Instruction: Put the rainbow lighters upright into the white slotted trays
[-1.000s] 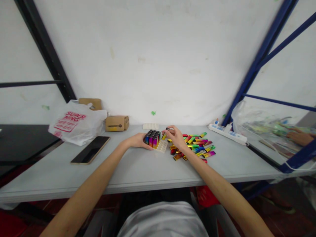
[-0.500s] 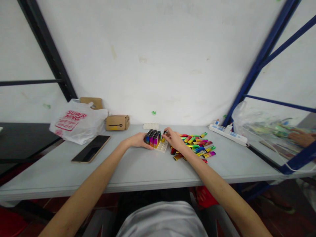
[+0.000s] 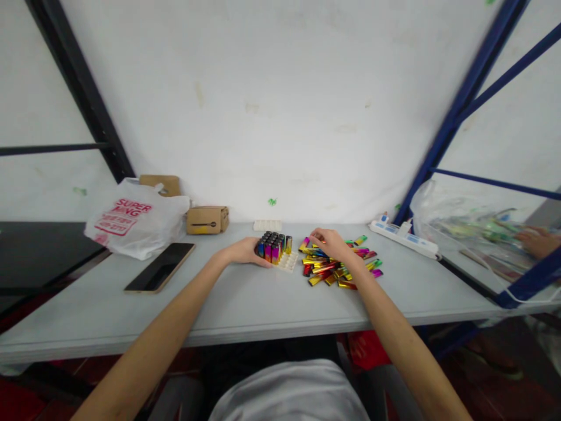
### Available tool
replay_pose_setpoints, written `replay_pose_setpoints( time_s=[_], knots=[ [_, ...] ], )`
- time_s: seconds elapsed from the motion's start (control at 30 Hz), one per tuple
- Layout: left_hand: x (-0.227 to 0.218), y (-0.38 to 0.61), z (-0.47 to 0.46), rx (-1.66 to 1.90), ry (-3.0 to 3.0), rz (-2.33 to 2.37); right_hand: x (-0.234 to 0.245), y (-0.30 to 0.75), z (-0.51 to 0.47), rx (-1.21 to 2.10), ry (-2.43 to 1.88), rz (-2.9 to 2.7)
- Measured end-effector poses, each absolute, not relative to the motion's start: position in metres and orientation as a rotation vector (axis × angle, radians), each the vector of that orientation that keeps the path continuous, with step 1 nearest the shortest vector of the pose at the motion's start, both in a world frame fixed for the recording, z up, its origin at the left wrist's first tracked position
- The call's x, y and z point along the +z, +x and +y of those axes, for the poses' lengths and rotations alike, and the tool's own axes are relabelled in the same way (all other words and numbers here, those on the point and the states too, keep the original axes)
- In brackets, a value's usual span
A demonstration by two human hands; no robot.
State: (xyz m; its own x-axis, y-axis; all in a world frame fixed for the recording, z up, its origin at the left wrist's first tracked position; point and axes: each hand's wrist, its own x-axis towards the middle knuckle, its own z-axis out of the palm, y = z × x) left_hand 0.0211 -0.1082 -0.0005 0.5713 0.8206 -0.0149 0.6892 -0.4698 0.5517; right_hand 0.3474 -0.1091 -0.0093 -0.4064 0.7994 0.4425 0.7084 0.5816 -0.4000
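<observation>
Shiny metallic lighters with black tops stand upright in rows in a white tray with holes. My left hand is curled around the left side of this group, its thumb along the front. To the right lies a loose pile of colourful lighters. My right hand is over the pile's far left part, fingers bent together at the end of a purple and gold lighter. The fingertips are small in view and partly hidden.
A second white tray lies by the wall. On the left are a phone, a plastic bag and a small cardboard box. A power strip stands at the right. Beyond the blue frame, another person's hand shows.
My right hand has moved right from the tray to the pile, leaving a gold lighter upright in the tray. My left hand stays around the standing lighters.
</observation>
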Motion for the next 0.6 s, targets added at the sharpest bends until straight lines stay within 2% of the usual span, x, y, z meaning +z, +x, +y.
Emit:
replay_pose_setpoints(
  time_s=[0.07,0.23,0.3,0.6],
  knots=[
    [0.000,0.021,-0.109,0.345,2.299,1.226,-0.006,0.364,-0.109,0.233,-1.196,-2.236],
    [0.000,0.022,-0.107,0.338,2.298,1.223,0.002,0.386,-0.115,0.688,-1.108,-2.375],
    [-0.002,0.021,-0.105,0.340,2.290,1.217,0.002,0.388,-0.116,0.768,-1.109,-2.402],
    [-0.004,0.020,-0.103,0.324,2.303,1.225,-0.003,0.382,-0.112,0.594,-1.139,-2.443]
  ],
)
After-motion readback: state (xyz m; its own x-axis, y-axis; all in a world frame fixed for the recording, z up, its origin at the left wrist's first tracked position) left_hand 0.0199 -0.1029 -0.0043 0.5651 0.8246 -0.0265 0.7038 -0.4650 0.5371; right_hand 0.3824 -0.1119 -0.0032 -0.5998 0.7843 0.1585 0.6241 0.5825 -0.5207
